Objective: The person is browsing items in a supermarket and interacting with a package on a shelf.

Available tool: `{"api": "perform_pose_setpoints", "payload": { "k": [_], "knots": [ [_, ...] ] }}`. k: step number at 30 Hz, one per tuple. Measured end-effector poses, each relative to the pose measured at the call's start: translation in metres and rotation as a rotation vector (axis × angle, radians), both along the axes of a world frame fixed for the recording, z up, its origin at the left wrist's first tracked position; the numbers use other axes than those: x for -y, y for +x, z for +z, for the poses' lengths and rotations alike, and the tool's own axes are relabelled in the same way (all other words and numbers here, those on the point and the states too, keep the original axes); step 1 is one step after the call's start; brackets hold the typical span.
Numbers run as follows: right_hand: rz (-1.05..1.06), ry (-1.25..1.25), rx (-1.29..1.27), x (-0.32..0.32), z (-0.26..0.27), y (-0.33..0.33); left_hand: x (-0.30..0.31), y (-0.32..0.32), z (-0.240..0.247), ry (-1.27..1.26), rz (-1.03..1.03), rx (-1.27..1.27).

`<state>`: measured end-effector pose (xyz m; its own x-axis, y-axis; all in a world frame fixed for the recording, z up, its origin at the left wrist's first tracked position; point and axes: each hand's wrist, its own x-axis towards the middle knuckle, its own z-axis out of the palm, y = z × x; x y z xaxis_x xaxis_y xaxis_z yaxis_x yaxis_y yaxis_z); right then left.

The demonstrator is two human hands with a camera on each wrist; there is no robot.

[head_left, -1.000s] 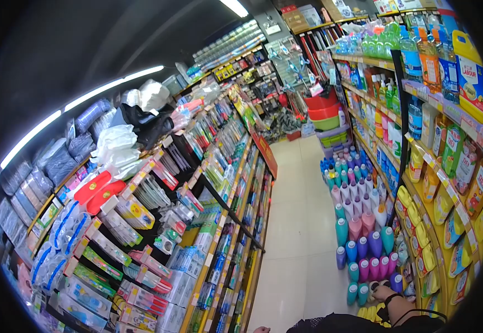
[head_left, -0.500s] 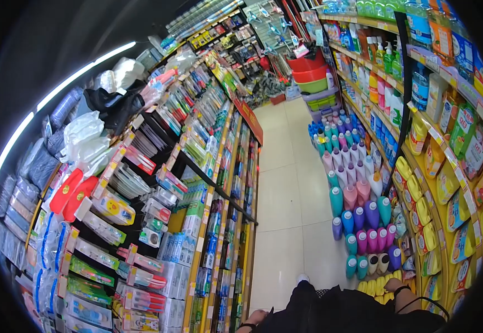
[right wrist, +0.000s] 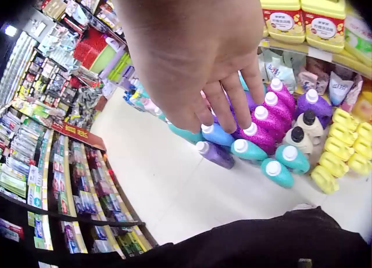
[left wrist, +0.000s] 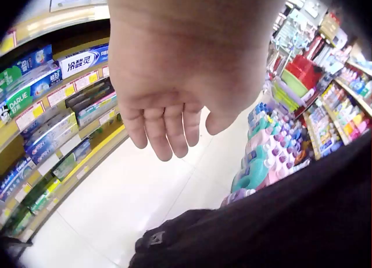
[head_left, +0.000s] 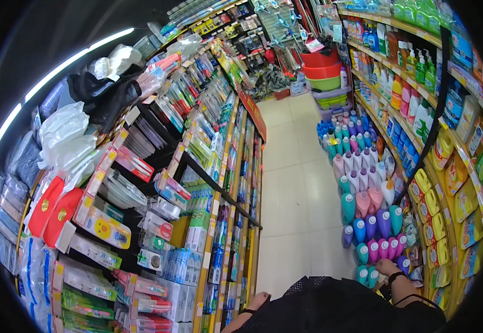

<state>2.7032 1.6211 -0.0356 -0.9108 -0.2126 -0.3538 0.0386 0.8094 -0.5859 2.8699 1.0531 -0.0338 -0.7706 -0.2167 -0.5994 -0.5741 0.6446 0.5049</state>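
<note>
Detergent bottles (head_left: 370, 225) crowd the floor (head_left: 297, 211) as aisle display, lower right; right hand (right wrist: 195, 50) hangs over them, relaxed, empty; left hand (left wrist: 174, 64) likewise.

The left grip (left wrist: 180, 70) hangs low beside the body, its fingers (left wrist: 164, 134) loose, close together and slightly bent, holding nothing. The right grip (right wrist: 192, 47) hangs the same way, fingers (right wrist: 229, 108) relaxed, pointing downward.
</note>
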Motion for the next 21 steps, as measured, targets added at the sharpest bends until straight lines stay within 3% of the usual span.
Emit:
{"api": "perform_pose_setpoints", "payload": {
  "k": [1,2,6,8,9,10,13,14,16,17,19,21],
  "knots": [
    [-0.017,-0.021,-0.013,0.020,0.021,-0.013,0.008,-0.004,0.007,-0.027,-0.050,0.028],
    [-0.154,-0.026,0.218,0.044,0.065,-0.021,0.021,-0.002,0.002,0.098,-0.066,0.066],
    [-0.174,-0.002,0.169,0.058,0.027,-0.034,0.061,-0.026,-0.020,0.030,-0.233,0.078],
    [0.042,-0.036,0.104,0.037,-0.020,-0.030,0.070,-0.036,-0.028,0.008,-0.310,0.094],
    [0.152,-0.051,0.070,0.036,-0.020,-0.034,0.071,-0.043,-0.029,-0.001,-0.347,0.100],
    [0.219,0.127,0.047,0.032,-0.019,-0.037,0.072,-0.054,-0.031,0.008,-0.324,0.096],
    [0.002,0.202,0.251,0.027,-0.016,-0.058,0.063,-0.113,-0.013,0.032,-0.253,0.070],
    [0.002,0.252,0.483,0.017,-0.036,-0.075,0.058,-0.133,-0.003,0.040,-0.227,0.061],
    [0.369,0.361,0.290,0.007,-0.041,-0.112,0.060,-0.170,-0.011,0.057,-0.138,0.131],
    [0.552,0.412,0.192,0.004,-0.037,-0.130,0.064,-0.187,-0.019,0.062,-0.189,0.111],
    [0.476,0.527,0.195,0.013,-0.041,-0.182,0.067,-0.223,-0.018,0.072,-0.292,0.072],
    [0.384,0.383,0.087,0.011,-0.080,-0.241,0.063,-0.251,-0.016,0.078,-0.120,0.029]
  ]
}}
